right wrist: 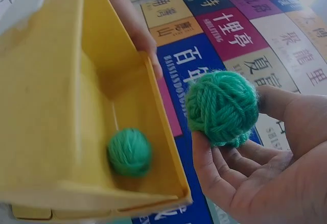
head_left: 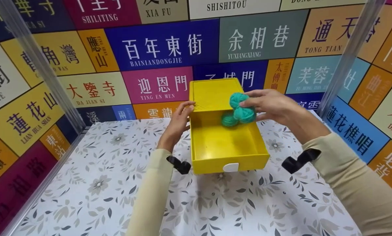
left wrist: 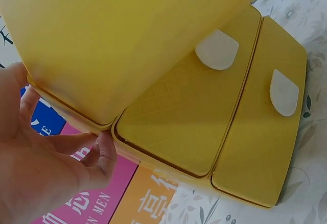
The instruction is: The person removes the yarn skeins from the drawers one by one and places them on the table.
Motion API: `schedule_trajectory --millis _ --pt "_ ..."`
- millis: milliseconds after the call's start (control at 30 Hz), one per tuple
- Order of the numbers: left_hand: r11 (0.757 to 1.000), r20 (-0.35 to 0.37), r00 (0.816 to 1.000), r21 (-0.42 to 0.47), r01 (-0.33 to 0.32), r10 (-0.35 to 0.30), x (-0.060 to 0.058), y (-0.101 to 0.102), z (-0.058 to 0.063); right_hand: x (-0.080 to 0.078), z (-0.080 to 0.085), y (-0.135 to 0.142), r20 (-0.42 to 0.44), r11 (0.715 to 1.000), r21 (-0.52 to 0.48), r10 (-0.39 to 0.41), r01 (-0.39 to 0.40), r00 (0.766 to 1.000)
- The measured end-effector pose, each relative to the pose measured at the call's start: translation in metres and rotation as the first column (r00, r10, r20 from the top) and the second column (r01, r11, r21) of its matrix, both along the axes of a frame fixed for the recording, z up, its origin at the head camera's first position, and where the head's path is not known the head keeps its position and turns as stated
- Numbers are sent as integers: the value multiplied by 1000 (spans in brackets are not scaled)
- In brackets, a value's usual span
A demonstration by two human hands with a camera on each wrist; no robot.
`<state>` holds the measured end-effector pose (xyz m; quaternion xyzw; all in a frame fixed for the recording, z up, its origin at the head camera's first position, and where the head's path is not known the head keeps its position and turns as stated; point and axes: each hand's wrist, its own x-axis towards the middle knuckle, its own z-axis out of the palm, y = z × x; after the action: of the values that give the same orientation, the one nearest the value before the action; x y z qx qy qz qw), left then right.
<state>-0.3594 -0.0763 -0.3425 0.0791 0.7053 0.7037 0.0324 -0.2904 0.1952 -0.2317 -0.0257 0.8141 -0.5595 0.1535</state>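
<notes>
My right hand [head_left: 269, 105] holds two balls of teal-green yarn [head_left: 245, 114] above the back right of a pulled-out yellow drawer [head_left: 228, 141]. In the right wrist view, the nearer yarn ball [right wrist: 222, 106] sits between thumb and fingers, mostly covering the other. A third yarn ball [right wrist: 129, 152] lies inside the drawer near its back. My left hand [head_left: 177, 123] rests against the left side of the yellow drawer cabinet [head_left: 215, 93], fingertips at its upper front corner. In the left wrist view, the fingers [left wrist: 104, 152] spread along the cabinet's side edge.
Two lower drawers [left wrist: 173, 117] of the cabinet are closed, each with a white tab handle [left wrist: 283, 94]. A white tablecloth [head_left: 101, 170] with grey flowers and leaves covers the table. Behind stands a wall of colourful name panels [head_left: 163, 46], with clear posts [head_left: 346, 62] at the sides.
</notes>
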Motion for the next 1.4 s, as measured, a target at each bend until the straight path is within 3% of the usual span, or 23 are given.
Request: schedule_trajectory --millis 300,633,1033,1400 --pt "1000 -5 1000 -18 -9 9 0 -1 0 2 -6 42 -42 998 41 -41 43 998" --pt "999 -3 1000 -33 -4 4 0 -2 0 1 -26 74 -26 993 74 -91 93 995" --pt "999 15 1000 -43 6 -6 1 -2 0 -6 -72 96 17 988 108 -109 107 994" --pt "998 1 1000 -57 7 -7 0 -3 0 -17 -119 110 127 984 105 -155 142 980"
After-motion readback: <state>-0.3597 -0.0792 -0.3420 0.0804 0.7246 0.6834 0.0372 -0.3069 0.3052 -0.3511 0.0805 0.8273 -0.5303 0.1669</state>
